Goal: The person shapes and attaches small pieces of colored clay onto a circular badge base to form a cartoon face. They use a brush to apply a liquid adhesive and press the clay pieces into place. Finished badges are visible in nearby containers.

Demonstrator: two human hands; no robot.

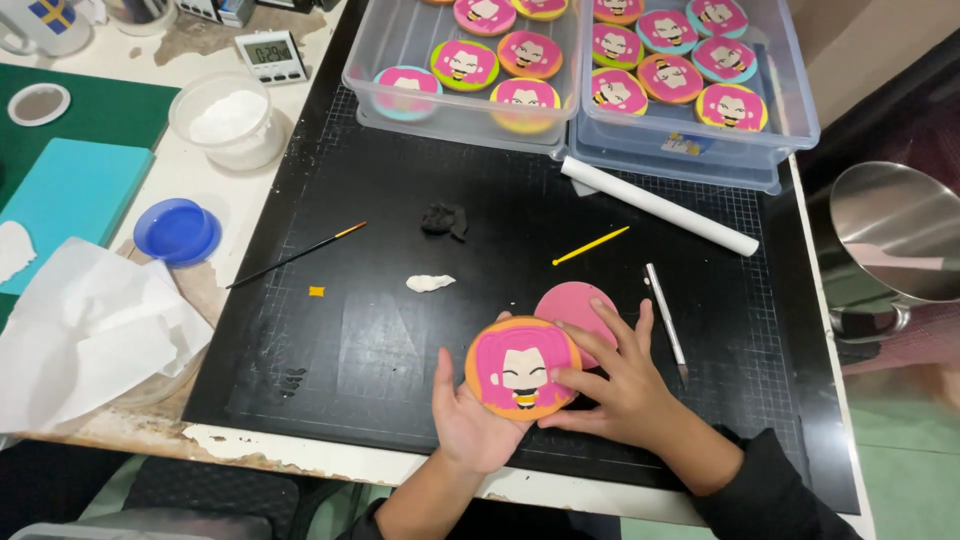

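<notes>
A: What are the fingers (585, 382) doing?

B: The right hand (612, 385) lies flat over the right edge of a decorated cookie (522, 366), fingers spread and pressing on its top. The left hand (470, 420) cups the cookie from below at 7 o'clock, thumb up along its left edge. So both hands hold the one cookie, just above the mat (380, 340).

A: What does the cookie look like?

B: Round, orange rim, pink top with a small cartoon figure on it.

A: And right around it?

B: A plain pink disc (570, 303) sits at 1 o'clock, partly under the right hand. At 3 o'clock from that hand lies a thin metal tool (665, 318). A yellow stick (590, 245) lies at 12 o'clock, further up the mat, and a white roll (658, 207) beyond it at 1 o'clock.

A: To the left?

B: A white lump (429, 283) at 11 o'clock, a black lump (444, 219) above it, a tiny orange bit (316, 291) and a brush (296, 256) at 10 o'clock.

A: Farther out?

B: Two clear tubs (400, 45) of finished cookies at the mat's top edge. On the bench (250, 200) at far left: a cup of white powder (228, 120), a blue lid (176, 231), crumpled paper (90, 330) and a timer (271, 53). A steel pot (890, 235) stands off the bench at 3 o'clock.
</notes>
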